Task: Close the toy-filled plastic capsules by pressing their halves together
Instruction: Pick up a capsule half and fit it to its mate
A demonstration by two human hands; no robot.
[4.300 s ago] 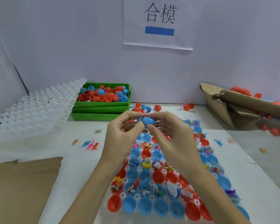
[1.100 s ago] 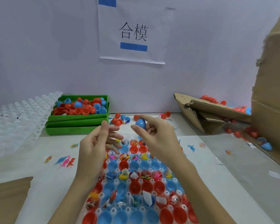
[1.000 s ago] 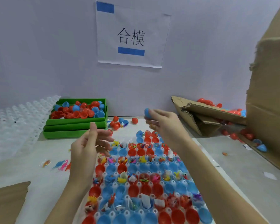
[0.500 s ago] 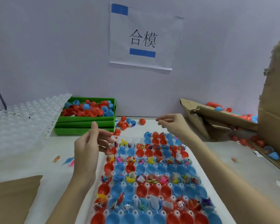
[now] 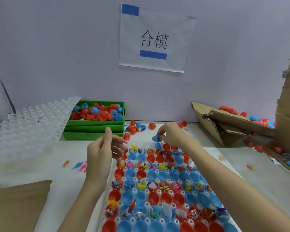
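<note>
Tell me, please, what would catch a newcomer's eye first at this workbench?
First the white tray in the foreground, packed with red and blue capsule halves, many holding small toys. Above its far end the right hand pinches a blue capsule half, while the left hand hovers open at the tray's left edge. Behind, a green bin heaped with loose halves sits against the wall under a paper sign.

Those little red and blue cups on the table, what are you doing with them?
A person is snapping toy capsules shut. The right hand pinches a blue capsule half at the far end of the white tray, where red and blue halves sit in rows, some holding little toys. The left hand hovers open beside the tray, holding nothing. A green bin of loose halves waits behind.
</note>
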